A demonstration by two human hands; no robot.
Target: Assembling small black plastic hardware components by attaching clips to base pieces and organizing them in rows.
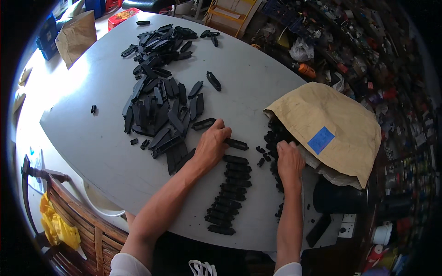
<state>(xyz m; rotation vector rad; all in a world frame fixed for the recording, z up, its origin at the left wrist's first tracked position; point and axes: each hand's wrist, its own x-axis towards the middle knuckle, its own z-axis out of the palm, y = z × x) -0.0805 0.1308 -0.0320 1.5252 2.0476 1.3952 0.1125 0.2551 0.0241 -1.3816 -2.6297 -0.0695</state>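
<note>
My left hand (212, 145) is closed, its fingers curled at the left end of a long black plastic part (237, 145). That part lies at the far end of a column of similar black parts (232, 181) laid side by side. Another long black part (204, 124) lies just left of my left fingertips. My right hand (290, 161) is pinched over a heap of small black plastic pieces (275, 136) at the mouth of a brown paper bag (345, 110). What its fingertips hold, if anything, is hidden.
A large pile of black plastic parts (156, 101) covers the left middle of the white table (106, 152). A wooden chair (87, 216) with a yellow bag (57, 223) stands at the left. Cluttered goods (350, 50) fill the right side beyond the table edge.
</note>
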